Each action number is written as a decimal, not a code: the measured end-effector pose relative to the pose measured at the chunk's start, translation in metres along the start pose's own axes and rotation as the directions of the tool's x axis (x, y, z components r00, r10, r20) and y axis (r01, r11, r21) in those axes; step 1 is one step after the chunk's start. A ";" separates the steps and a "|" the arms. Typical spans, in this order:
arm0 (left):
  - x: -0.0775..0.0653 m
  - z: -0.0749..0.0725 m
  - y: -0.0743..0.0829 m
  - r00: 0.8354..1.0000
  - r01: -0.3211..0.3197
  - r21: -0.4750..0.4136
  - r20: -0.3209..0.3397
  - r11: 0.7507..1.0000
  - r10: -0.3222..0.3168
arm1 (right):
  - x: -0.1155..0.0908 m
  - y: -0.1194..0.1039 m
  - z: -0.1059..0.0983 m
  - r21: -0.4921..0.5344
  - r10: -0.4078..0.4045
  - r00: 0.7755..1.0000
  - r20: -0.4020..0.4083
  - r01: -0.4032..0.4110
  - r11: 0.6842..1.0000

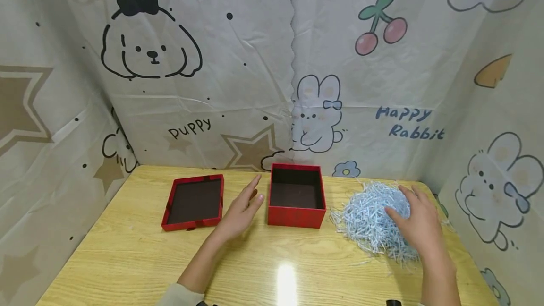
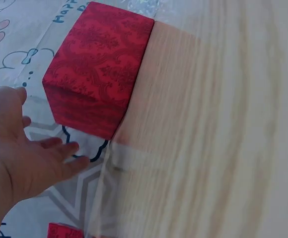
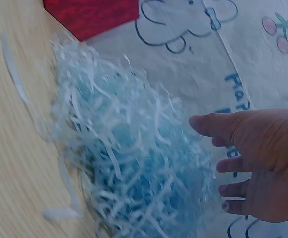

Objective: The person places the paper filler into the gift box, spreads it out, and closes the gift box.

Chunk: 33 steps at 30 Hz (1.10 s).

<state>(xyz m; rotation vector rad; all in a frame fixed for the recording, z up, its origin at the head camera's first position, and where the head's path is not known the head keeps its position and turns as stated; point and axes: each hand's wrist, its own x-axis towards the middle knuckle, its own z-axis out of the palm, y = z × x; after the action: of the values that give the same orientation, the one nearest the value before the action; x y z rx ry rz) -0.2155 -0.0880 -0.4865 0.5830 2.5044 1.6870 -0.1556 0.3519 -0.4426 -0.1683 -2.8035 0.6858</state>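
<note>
A red patterned box (image 1: 296, 217) with a dark inside stands open-topped at the middle back of the table. My left hand (image 1: 239, 211) is just left of it, fingers extended and holding nothing; the left wrist view shows the box (image 2: 97, 64) beyond the fingers. To the right lies a loose heap of pale blue shredded paper (image 1: 369, 218). Over its right side is my right hand (image 1: 420, 221), thumb and fingers spread and nothing gripped. In the right wrist view the fingertips come close to the edge of the shredded paper (image 3: 129, 144).
A red box lid (image 1: 193, 202), dark side up, lies on the wooden table (image 1: 127, 259) left of my left hand. A printed cloth (image 1: 255, 60) hangs behind the table and along both sides. A few loose strands lie around the heap.
</note>
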 end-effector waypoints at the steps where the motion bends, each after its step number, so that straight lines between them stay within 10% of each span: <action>1: 0.000 0.002 -0.001 1.000 -0.005 -0.020 0.008 1.000 0.005 | 0.000 0.006 -0.002 0.007 0.009 1.000 0.012 -0.009 1.000; 15: 0.000 0.018 -0.003 0.997 -0.057 -0.068 0.053 0.996 0.060 | 0.005 0.055 0.002 0.038 0.111 0.962 0.249 -0.124 0.992; 33: -0.001 0.018 -0.007 0.998 -0.011 -0.052 0.066 0.999 0.014 | -0.001 0.031 -0.017 0.125 0.191 0.981 0.043 -0.195 0.973</action>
<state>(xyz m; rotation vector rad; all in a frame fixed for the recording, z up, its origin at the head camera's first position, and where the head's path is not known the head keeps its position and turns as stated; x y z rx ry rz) -0.2119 -0.0746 -0.5003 0.6398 2.4098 1.7017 -0.1489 0.3861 -0.4429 -0.4145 -2.7849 0.9178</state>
